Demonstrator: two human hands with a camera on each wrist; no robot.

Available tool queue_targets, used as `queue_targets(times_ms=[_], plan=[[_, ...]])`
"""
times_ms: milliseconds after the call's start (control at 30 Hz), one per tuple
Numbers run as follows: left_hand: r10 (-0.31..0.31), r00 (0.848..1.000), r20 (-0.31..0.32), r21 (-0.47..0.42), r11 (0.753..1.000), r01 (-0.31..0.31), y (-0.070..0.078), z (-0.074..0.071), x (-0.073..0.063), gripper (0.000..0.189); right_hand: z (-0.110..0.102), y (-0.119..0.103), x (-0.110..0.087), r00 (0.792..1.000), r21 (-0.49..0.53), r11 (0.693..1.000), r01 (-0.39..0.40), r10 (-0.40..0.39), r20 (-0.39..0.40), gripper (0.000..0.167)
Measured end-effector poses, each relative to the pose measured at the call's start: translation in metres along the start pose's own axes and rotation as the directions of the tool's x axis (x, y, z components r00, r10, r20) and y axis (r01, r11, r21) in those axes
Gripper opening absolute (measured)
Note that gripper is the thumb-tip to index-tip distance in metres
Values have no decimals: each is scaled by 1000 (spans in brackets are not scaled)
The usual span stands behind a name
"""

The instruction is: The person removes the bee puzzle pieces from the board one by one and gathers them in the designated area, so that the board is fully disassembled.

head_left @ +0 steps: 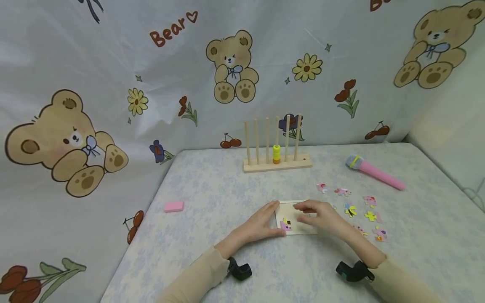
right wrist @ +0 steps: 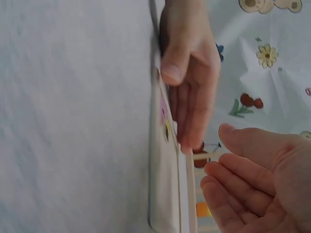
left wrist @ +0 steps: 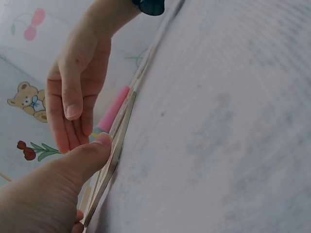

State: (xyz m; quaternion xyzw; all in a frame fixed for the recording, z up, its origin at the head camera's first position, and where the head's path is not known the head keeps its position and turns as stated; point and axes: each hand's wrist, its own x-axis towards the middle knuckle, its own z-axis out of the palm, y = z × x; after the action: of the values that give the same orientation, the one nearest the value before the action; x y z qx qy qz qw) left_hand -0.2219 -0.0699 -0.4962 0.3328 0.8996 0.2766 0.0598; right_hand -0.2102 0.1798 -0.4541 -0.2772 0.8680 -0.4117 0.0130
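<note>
A shallow pale puzzle tray (head_left: 299, 203) lies on the table with one pink puzzle piece (head_left: 284, 226) in its near left corner; that piece bears yellow and black marks. My left hand (head_left: 255, 227) holds the tray's left side, thumb at the near corner and fingers toward the far one. In the left wrist view the thumb (left wrist: 92, 155) touches the tray's edge. Over the tray's right part hovers my right hand (head_left: 326, 216), its fingers loosely bent and apart from the thumb. The right wrist view shows nothing in that hand (right wrist: 257, 179).
Several loose puzzle pieces (head_left: 350, 209) lie right of the tray, some partly hidden by the right hand. Behind stands a wooden peg rack (head_left: 278, 165) with yellow and orange beads (head_left: 276, 153). A pink microphone (head_left: 379, 173) lies far right, a pink block (head_left: 174, 206) left.
</note>
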Motion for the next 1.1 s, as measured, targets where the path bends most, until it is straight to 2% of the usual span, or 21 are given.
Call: queue_targets(times_ms=[100, 233, 533, 700, 933, 1100], plan=[[3, 1000, 1, -1, 1000, -3, -1, 0, -1, 97, 18, -4, 1, 998, -26, 999, 47, -46, 40, 37], [12, 1000, 9, 10, 1000, -13, -3, 2, -1, 100, 31, -5, 0, 997, -93, 994, 57, -53, 50, 39], [31, 999, 7, 34, 999, -31, -5, 4, -1, 98, 41, -7, -3, 992, -183, 976, 120, -122, -1, 32], [47, 999, -5, 35, 998, -47, -5, 2, 1, 97, 42, -9, -3, 987, -166, 975, 149, -156, -34, 27], [49, 999, -6, 41, 998, -49, -5, 3, 2, 98, 46, -11, -3, 992, -105, 989, 108, -114, -48, 26], [55, 998, -6, 41, 998, -55, -5, 3, 2, 98, 47, -14, -4, 984, -102, 982, 158, -165, -68, 28]])
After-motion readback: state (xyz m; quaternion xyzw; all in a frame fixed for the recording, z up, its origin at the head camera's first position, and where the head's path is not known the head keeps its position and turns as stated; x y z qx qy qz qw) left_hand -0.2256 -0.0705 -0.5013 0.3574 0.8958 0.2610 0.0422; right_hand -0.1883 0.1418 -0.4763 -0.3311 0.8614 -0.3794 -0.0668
